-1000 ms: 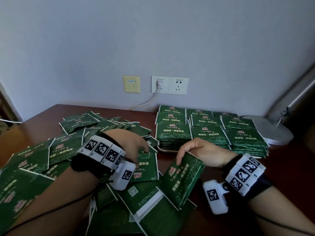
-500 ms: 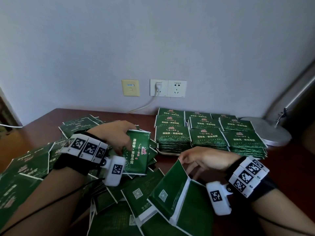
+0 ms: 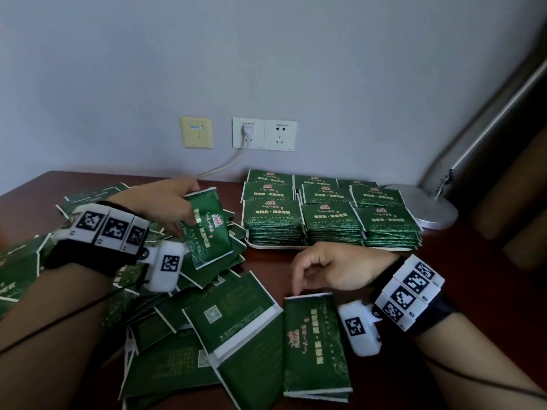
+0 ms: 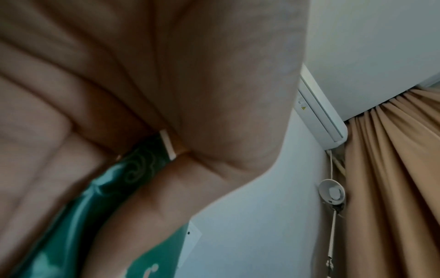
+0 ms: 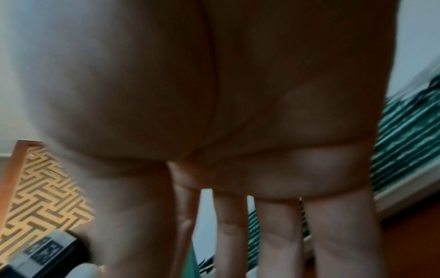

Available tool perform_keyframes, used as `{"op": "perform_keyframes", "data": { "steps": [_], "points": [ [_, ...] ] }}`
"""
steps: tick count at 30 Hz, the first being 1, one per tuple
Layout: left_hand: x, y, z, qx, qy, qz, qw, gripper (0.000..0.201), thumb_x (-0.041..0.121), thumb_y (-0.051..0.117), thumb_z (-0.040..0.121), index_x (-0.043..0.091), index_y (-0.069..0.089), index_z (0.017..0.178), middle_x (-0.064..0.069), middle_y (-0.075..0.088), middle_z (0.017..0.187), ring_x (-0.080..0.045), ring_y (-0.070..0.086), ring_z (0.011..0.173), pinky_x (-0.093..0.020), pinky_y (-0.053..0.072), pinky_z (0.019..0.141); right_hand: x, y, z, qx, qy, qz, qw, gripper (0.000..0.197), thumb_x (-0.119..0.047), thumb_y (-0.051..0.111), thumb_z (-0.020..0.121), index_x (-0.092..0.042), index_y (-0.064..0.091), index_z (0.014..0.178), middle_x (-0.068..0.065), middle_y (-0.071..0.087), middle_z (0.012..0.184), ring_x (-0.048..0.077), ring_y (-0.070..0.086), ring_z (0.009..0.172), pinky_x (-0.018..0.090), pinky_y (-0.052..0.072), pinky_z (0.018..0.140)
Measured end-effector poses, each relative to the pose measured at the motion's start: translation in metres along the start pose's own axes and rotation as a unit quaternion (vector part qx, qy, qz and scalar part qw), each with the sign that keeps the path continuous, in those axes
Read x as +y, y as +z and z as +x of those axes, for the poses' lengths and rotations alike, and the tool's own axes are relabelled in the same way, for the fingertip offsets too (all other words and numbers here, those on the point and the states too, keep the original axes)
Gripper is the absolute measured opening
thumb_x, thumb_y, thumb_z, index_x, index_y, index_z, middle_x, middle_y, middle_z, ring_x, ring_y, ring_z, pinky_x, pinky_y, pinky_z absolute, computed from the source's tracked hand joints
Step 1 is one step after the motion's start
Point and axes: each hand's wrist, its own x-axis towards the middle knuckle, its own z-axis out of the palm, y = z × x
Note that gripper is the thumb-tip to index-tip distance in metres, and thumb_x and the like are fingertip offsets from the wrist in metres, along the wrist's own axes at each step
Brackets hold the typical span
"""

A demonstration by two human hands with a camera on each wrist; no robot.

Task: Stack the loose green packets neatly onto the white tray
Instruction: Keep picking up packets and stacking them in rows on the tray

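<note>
My left hand grips one green packet by its upper end and holds it tilted above the loose pile, left of the white tray. The wrist view shows the same packet pinched under the thumb. Neat stacks of packets cover the tray in rows. My right hand hangs in front of the tray with fingers straight down. Its fingertips are at the top edge of a packet lying face up on the table.
A round metal lamp base stands just right of the tray, its arm rising to the right. A cable runs from the wall socket down to the table's back edge. Bare brown tabletop shows right of my right wrist.
My left hand has lifted a packet out of the pile and carried it up towards the tray. My right hand has turned its packet over and laid it flat, face up.
</note>
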Motion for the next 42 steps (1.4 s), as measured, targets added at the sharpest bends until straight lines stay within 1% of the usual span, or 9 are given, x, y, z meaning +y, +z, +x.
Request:
{"op": "perform_keyframes", "data": {
  "steps": [4,7,13,17,22,27,32,38,42],
  "points": [
    [0.006,0.010,0.004,-0.017,0.047,0.031,0.998,0.046,-0.002,0.067,0.085,0.025,0.053,0.119,-0.007,0.065,0.111,-0.024,0.069,0.090,-0.031,0.058,0.062,-0.009,0.012,-0.024,-0.044,0.111,-0.017,0.993,0.065,-0.019,0.084,0.077,-0.031,0.051,0.131,-0.012,0.061,0.119,0.009,0.060,0.109,0.027,0.051,0.093],
    [0.012,0.016,0.008,-0.045,0.070,0.031,0.996,0.032,0.003,0.064,0.087,0.030,0.059,0.104,0.000,0.066,0.102,-0.020,0.065,0.089,-0.033,0.053,0.065,-0.020,0.019,-0.024,-0.060,0.116,-0.153,0.980,0.086,-0.014,0.087,0.071,-0.023,0.040,0.141,-0.007,0.052,0.128,0.013,0.053,0.115,0.028,0.048,0.095],
    [0.010,0.016,0.012,0.038,0.083,-0.130,0.987,0.027,0.006,0.067,0.088,0.029,0.071,0.102,0.005,0.075,0.098,-0.020,0.067,0.098,-0.041,0.048,0.095,-0.009,0.017,-0.021,-0.090,0.099,-0.119,0.984,0.033,-0.015,0.080,0.080,-0.031,0.064,0.104,-0.010,0.069,0.104,0.012,0.065,0.101,0.029,0.050,0.087],
    [0.006,0.011,0.021,0.124,0.072,-0.332,0.932,0.032,0.007,0.063,0.089,0.030,0.071,0.109,-0.007,0.074,0.106,-0.037,0.067,0.102,-0.056,0.054,0.089,0.002,-0.017,-0.031,0.030,0.019,0.102,0.994,0.019,-0.009,0.064,0.093,-0.023,0.066,0.105,-0.007,0.072,0.098,0.012,0.069,0.086,0.028,0.057,0.065],
    [0.031,0.016,0.058,0.181,-0.024,-0.418,0.890,0.014,0.018,0.051,0.101,0.021,0.062,0.108,-0.007,0.066,0.110,-0.024,0.060,0.084,-0.039,0.046,0.082,0.015,-0.086,-0.023,0.322,-0.002,0.311,0.894,0.011,-0.014,0.053,0.100,-0.009,0.062,0.104,0.006,0.065,0.076,0.013,0.046,0.040,0.016,0.029,0.034],
    [0.060,0.028,0.115,0.119,-0.088,-0.431,0.890,0.017,0.006,0.042,0.102,0.004,0.053,0.116,-0.011,0.061,0.097,-0.019,0.054,0.063,-0.025,0.046,0.047,0.041,-0.126,0.006,0.453,0.031,0.435,0.777,0.015,0.001,0.049,0.099,-0.004,0.063,0.096,0.011,0.069,0.080,0.012,0.063,0.048,0.019,0.050,0.040],
    [0.059,0.039,0.149,0.091,-0.108,-0.392,0.909,0.029,-0.005,0.047,0.098,0.001,0.047,0.127,-0.019,0.058,0.120,-0.030,0.063,0.082,-0.027,0.056,0.047,0.082,-0.136,0.028,0.501,0.056,0.433,0.747,0.011,0.003,0.057,0.095,0.007,0.064,0.103,0.016,0.074,0.080,0.021,0.075,0.071,0.020,0.059,0.057],
    [0.053,0.045,0.156,0.122,-0.107,-0.161,0.973,0.012,0.004,0.059,0.094,0.000,0.062,0.104,-0.014,0.070,0.090,-0.024,0.070,0.070,-0.032,0.059,0.055,0.093,-0.131,0.039,0.468,0.109,0.391,0.785,0.010,0.011,0.055,0.092,0.009,0.062,0.098,0.025,0.071,0.086,0.026,0.075,0.069,0.023,0.060,0.057],
    [0.052,0.044,0.152,0.130,-0.075,0.028,0.988,0.006,0.020,0.068,0.087,0.016,0.067,0.090,0.000,0.069,0.084,-0.011,0.064,0.074,-0.021,0.045,0.053,0.091,-0.124,0.042,0.487,0.200,0.214,0.823,0.023,0.002,0.073,0.082,-0.013,0.056,0.078,0.013,0.072,0.079,0.023,0.074,0.067,0.040,0.062,0.074]
  ]
}}
